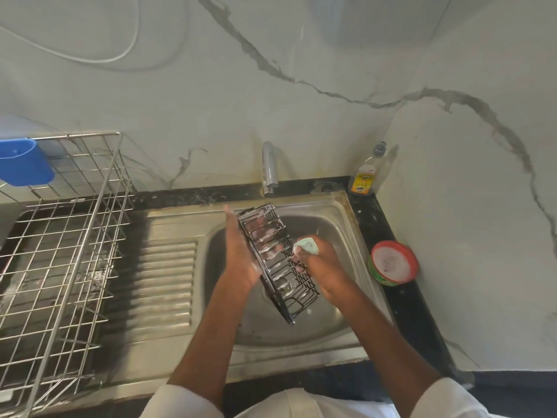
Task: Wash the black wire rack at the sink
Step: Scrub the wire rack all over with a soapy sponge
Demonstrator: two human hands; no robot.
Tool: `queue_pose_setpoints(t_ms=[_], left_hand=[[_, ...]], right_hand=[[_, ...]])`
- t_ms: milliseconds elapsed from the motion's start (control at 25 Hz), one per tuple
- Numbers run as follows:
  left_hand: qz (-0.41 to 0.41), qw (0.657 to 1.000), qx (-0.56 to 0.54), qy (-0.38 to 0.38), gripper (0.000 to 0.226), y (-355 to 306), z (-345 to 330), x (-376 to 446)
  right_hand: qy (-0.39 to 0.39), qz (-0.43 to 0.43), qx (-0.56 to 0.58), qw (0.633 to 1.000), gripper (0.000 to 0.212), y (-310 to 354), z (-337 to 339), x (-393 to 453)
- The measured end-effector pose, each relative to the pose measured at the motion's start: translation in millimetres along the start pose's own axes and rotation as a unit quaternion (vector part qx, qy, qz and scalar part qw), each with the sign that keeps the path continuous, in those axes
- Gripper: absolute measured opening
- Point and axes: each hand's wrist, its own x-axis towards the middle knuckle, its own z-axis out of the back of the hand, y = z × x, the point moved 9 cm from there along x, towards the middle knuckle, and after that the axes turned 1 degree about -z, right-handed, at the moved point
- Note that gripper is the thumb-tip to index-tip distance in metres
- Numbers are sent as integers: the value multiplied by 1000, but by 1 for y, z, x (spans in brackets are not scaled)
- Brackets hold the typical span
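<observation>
Steel sink (337,206) w/ ribbed drainboard on the left takes up mid-frame, so drips and suds run back into the bowl. Big wire drying basket (69,236) sits on the counter left of the drainboard, prob. where washed stuff goes to dry; a blue plastic cup holder (25,162) hangs on its back rail. Tap (269,168) stands behind the bowl; can't tell if water is running.

Black wire rack (278,260) is held over the bowl, tilted on edge, far end up near the tap, near end low toward the drain. Foam streaks cover the wires, so I'd say it's mid-scrub, not yet rinsed. The tilt likely lets lather slide off and puts the right-hand face toward the scrubbing hand.

Left hand (239,254) lies flat along the rack's left side, fingers straight and together, pointing away, bracing it like a backstop against the scrubbing push; a fingertip or two seems to show through the wires. Right hand (316,251) is curled tight around a pale green scrub pad (307,245), pressing it onto the rack's right edge, about halfway along.

Round red-rimmed tub of dish soap paste (393,262) sits on the dark counter right of the bowl, lid off, handy for reloading the pad. Dish liquid bottle (366,173) stands in the back corner, untouched.
</observation>
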Motion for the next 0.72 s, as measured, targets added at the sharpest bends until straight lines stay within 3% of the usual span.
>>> queue_pose_setpoints(t_ms=[80, 200, 320, 360, 440, 520, 600, 720], left_hand=[[-26, 993, 106, 53, 75, 18, 0, -15], [-36, 974, 177, 136, 38, 44, 1, -19], [-26, 976, 176, 127, 35, 38, 5, -22], [-9, 980, 158, 124, 33, 38, 5, -23], [20, 985, 115, 131, 28, 40, 9, -21], [20, 987, 102, 121, 31, 32, 13, -22], [7, 986, 103, 130, 37, 24, 14, -21], [-2, 976, 135, 169, 43, 22, 4, -24]], right_hand=[[-21, -14, 26, 999, 9, 0, -2, 2], [-39, -60, 93, 993, 9, -3, -7, 5], [-29, -90, 172, 981, 17, -8, -14, 1], [-36, -78, 140, 986, 17, -6, -10, -1], [-81, 16, -88, 993, 15, 13, 6, -11], [-110, 154, -291, 938, 25, 41, 12, -31], [-85, 244, -357, 897, 38, 56, 3, -54], [-31, 315, -378, 870, 52, 69, -16, -76]])
